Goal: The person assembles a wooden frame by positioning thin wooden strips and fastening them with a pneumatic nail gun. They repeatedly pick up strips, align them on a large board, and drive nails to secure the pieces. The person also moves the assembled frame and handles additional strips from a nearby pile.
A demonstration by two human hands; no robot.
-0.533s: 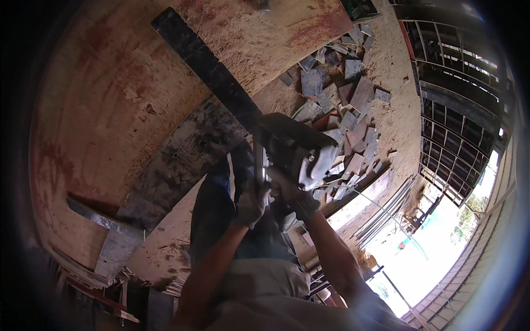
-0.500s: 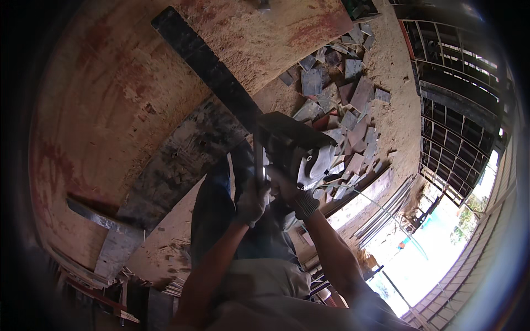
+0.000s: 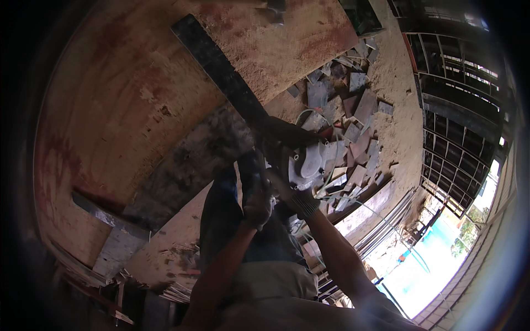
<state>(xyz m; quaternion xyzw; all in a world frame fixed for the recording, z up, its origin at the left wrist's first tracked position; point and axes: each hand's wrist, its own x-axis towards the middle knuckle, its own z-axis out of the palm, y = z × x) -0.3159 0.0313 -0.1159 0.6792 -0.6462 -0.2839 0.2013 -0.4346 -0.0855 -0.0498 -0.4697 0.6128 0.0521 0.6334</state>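
We look down on both our hands, gloved and meeting near the centre of the frame. Our left hand (image 3: 255,190) is closed around a dark part of the power tool, its glove dusty and the forearm running down to the lower middle. Our right hand (image 3: 295,196), with a ribbed cuff at the wrist, is wrapped around the grey cutting tool (image 3: 310,165) from below; its fingers are mostly hidden behind the tool body, so we can only say it grips the tool. The tool sits just right of centre, its grey housing turned toward the right and a dark guard above it.

From under the tool a long dark tile strip (image 3: 221,69) runs diagonally to the upper left of the frame, lying on the dusty reddish floor (image 3: 110,110). The tool's front end touches the strip's lower end, though the exact contact is blurred.

A pale cable (image 3: 331,182) loops beside the tool. In the upper right lies a pile of broken tile pieces (image 3: 353,110). At the lower left a grey slab (image 3: 116,248) rests on the floor. Metal railings (image 3: 458,143) stand along the right edge.
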